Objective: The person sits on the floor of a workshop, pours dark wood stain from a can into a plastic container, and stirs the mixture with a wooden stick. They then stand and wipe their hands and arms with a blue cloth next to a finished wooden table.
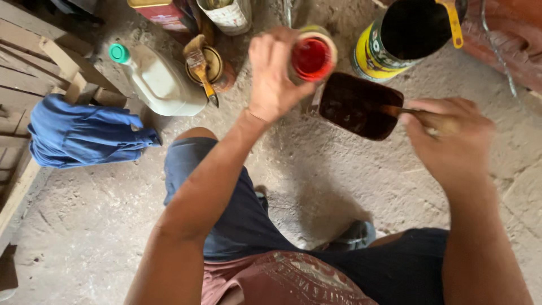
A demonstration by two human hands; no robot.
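Nearest the camera is the person's own body: a reddish shirt [282, 279] at the bottom edge and dark blue shorts [226, 203] over bent knees, above a dusty concrete floor [84, 226]. Both forearms reach forward from there.

The left hand [274, 73] is wrapped closed around a small jar [310, 56] with bright red liquid inside, held tipped so that its open mouth faces the camera. The jar hangs just above and to the left of a dark rectangular container [355, 104] filled with brown liquid. The right hand [449, 135] is closed in a fist around the handle of a stick or brush [395, 110], too blurred to tell which; its far end dips into the brown liquid. The container lies between the two hands, closer to the right one.

Beyond it stands a large yellow-labelled can [389, 39], open and dark inside. To the left lie a white plastic jug [164, 82] with a green cap, and just beside it a paintbrush [200, 70] resting across a small round tin [214, 65]. A folded blue cloth [79, 133] sits on wooden slats [28, 68] at the far left.
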